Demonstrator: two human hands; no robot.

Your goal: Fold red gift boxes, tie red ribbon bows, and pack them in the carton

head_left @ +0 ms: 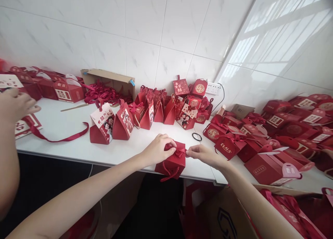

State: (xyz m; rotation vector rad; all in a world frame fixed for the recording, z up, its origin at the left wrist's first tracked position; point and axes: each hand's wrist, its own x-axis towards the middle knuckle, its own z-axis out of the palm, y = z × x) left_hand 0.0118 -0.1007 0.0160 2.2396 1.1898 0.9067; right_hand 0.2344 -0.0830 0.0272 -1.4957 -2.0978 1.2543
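A red gift box (170, 164) with a twisted cord handle stands at the table's front edge, right before me. On its top lies a red ribbon (180, 152) tied in a bow. My left hand (160, 148) is closed, thumb and fingers pinching the bow's left side. From the other side, my right hand (203, 154) pinches the ribbon's right end between thumb and forefinger. The bow's knot shows between the two hands. Just behind the box, a black ring (197, 137) rests on the white table.
Triangular gift boxes (102, 124) stand behind my left hand. A cardboard box (109, 76) of red ribbons is by the wall. More gift boxes (270, 166) crowd the right, above a large carton (223, 211). At far left, another person's hand (18, 103) is over a box beside a loose ribbon (62, 139).
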